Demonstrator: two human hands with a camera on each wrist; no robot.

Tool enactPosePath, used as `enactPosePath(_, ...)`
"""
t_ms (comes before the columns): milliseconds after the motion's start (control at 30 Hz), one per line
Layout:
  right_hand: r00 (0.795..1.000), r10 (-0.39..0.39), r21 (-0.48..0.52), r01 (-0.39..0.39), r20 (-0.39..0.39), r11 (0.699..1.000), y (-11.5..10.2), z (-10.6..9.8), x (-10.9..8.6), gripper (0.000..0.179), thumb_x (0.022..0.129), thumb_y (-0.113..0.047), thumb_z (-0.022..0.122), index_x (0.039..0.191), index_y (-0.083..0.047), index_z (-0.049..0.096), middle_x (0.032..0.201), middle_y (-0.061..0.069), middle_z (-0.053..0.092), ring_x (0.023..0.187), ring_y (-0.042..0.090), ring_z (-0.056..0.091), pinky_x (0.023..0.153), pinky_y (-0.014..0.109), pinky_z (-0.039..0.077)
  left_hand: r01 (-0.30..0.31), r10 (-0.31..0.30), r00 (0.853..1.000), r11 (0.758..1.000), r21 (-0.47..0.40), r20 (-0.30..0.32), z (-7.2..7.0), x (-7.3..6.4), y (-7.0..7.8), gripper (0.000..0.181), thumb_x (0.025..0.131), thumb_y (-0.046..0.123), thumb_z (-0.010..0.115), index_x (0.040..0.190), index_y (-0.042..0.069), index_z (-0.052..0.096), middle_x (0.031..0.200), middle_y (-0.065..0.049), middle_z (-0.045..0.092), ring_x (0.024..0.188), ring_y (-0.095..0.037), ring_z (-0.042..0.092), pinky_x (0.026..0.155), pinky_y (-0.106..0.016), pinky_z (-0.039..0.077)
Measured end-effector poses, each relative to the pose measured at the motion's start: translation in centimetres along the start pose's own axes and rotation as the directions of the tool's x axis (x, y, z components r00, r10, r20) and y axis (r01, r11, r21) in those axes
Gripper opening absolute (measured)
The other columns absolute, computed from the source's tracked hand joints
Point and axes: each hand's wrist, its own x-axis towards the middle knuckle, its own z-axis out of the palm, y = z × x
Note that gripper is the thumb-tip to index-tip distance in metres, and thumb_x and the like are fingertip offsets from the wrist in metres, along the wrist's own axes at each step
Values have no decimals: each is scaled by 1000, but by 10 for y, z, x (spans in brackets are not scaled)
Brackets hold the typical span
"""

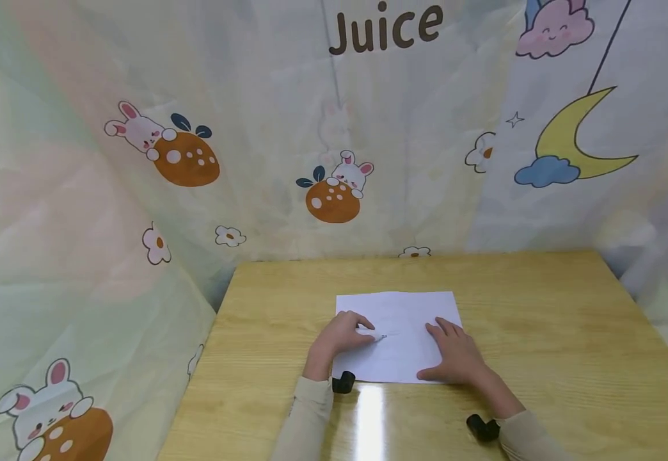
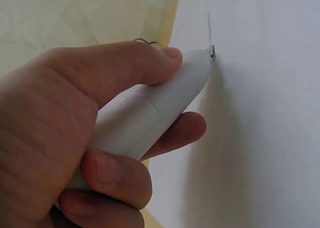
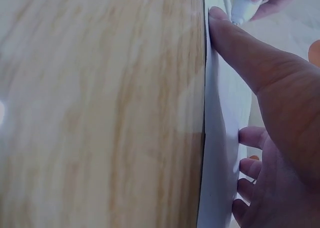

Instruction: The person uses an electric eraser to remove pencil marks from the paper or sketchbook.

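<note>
A white sheet of paper (image 1: 409,358) lies on the wooden table. My left hand (image 1: 342,334) grips a white, pen-shaped tool (image 2: 145,108) with a rounded body, a seam and a small dark tip. In the left wrist view, the thumb and fingers wrap around its body. The tip meets the paper at the end of a thin grey line (image 2: 209,29). My right hand (image 1: 457,352) rests on the right part of the sheet, thumb and fingers spread apart. In the right wrist view, its thumb (image 3: 240,43) lies along the paper's near edge.
The wooden table (image 1: 265,371) extends around the sheet, with a bright reflection in front. Black pieces (image 1: 343,382) sit at both wrists. A printed cloth (image 1: 265,128) with rabbits, a moon and lettering hangs behind the table and at its sides.
</note>
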Motion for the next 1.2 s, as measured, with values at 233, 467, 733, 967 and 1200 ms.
enactPosePath(233,1000,-1,6,1,-12,1000,1,4,-3,110,61,-68,80,142,-2,47,148,26,32,133,48,27,99,69,25,19,-19,1000,1000,-4,-8,6,4,-2,20,84,30,76,100,19,78,99,8,71,94,-7,60,80,-26,47)
enactPosePath(467,1000,-13,19,14,-5,1000,-4,-1,-4,110,61,-69,78,142,-1,46,148,27,32,133,49,27,99,68,25,36,-36,999,999,-7,-11,4,2,-4,19,84,29,76,100,19,78,101,7,70,99,-10,61,82,-29,48)
enactPosePath(733,1000,7,7,-7,0,1000,-4,-3,-4,110,61,-69,79,142,-2,46,147,27,32,133,48,28,99,68,26,-11,11,1000,1000,7,16,0,6,0,21,84,29,75,102,18,78,102,7,70,97,-9,61,81,-26,47)
enactPosePath(967,1000,30,16,-30,6,999,0,4,-5,112,61,-69,79,143,-3,44,149,26,30,134,47,25,100,69,24,-7,6,999,1000,20,41,-4,6,5,20,84,26,76,101,16,78,100,5,71,95,-9,60,79,-26,47)
enactPosePath(1200,1000,0,5,0,-4,1000,3,1,-4,112,60,-71,78,142,-2,45,148,27,32,133,48,28,99,68,26,-19,17,998,999,40,60,-3,10,11,22,84,27,76,104,16,78,100,8,71,97,-8,59,80,-24,45)
